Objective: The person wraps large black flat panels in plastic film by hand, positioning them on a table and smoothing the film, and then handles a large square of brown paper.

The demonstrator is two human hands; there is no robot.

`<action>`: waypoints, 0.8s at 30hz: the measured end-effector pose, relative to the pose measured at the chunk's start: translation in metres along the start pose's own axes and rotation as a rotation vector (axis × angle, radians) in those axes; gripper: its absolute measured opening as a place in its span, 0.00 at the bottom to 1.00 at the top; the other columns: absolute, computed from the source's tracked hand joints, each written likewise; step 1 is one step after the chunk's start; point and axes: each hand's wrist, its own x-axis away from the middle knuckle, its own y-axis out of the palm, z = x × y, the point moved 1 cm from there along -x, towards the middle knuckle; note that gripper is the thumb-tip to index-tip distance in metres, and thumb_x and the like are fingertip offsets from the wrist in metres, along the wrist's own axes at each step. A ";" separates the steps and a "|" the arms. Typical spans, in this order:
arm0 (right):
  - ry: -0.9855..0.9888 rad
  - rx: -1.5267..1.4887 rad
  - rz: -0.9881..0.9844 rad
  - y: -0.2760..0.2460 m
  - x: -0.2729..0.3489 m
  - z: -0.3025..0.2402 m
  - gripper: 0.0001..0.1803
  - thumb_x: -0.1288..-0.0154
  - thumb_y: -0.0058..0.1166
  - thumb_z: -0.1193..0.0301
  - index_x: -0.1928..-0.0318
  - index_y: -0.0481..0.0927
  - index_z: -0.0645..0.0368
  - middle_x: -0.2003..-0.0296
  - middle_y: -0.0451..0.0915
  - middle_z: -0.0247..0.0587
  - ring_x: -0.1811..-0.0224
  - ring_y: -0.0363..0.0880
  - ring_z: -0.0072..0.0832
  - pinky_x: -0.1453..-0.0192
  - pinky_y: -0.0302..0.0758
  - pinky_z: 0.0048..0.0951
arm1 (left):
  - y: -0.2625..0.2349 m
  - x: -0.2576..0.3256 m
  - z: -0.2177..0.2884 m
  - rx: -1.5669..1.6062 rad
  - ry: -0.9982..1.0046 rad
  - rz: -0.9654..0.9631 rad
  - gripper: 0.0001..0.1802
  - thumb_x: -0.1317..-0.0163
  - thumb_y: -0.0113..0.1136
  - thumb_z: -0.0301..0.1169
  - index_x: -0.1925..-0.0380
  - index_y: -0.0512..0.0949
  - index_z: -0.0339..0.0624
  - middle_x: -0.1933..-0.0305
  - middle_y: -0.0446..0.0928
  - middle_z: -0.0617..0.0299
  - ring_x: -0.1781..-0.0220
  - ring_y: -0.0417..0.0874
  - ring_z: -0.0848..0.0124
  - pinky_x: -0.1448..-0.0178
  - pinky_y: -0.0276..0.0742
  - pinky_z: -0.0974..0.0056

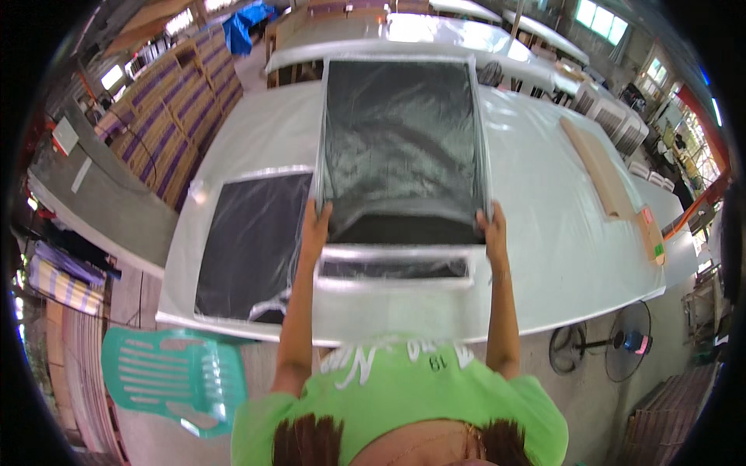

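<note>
My left hand (315,227) and my right hand (494,227) grip the near left and right edges of a large dark rectangular panel (400,128). Wrinkled, shiny clear plastic covers most of this panel; a smoother black band runs along its near end. Just below that end lies a narrow dark strip (395,269) framed by clear plastic. Beside my left forearm, a second dark rectangular sheet (252,241) rests on the white-covered table (544,256), with crumpled clear film at its near corner.
A long brown cardboard piece (594,167) lies on the table's right side. A green plastic chair (175,377) stands at the near left, a fan (628,342) at the near right. Stacked brown boxes (175,116) line the left; more white-covered tables (404,39) stand behind.
</note>
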 end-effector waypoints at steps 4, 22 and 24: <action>0.005 -0.018 -0.064 0.018 -0.028 0.003 0.11 0.38 0.53 0.74 0.55 0.74 0.64 0.69 0.73 0.28 0.68 0.67 0.15 0.63 0.66 0.19 | -0.006 -0.030 -0.023 -0.092 -0.083 -0.023 0.23 0.35 0.54 0.41 0.49 0.68 0.33 0.57 0.75 0.46 0.55 0.76 0.62 0.50 0.69 0.61; -0.114 0.717 0.131 0.019 -0.029 0.066 0.30 0.47 0.61 0.61 0.49 0.73 0.72 0.68 0.79 0.56 0.68 0.77 0.46 0.56 0.74 0.34 | 0.000 -0.022 -0.056 -0.531 -0.117 -0.086 0.32 0.42 0.59 0.44 0.44 0.66 0.31 0.49 0.73 0.34 0.45 0.73 0.43 0.41 0.68 0.51; -0.045 0.881 -0.005 0.010 -0.027 0.063 0.34 0.48 0.63 0.57 0.45 0.73 0.66 0.55 0.76 0.62 0.50 0.73 0.51 0.45 0.70 0.40 | -0.003 -0.017 -0.051 -0.502 -0.025 -0.155 0.34 0.43 0.60 0.44 0.43 0.65 0.32 0.48 0.72 0.35 0.42 0.72 0.45 0.40 0.67 0.51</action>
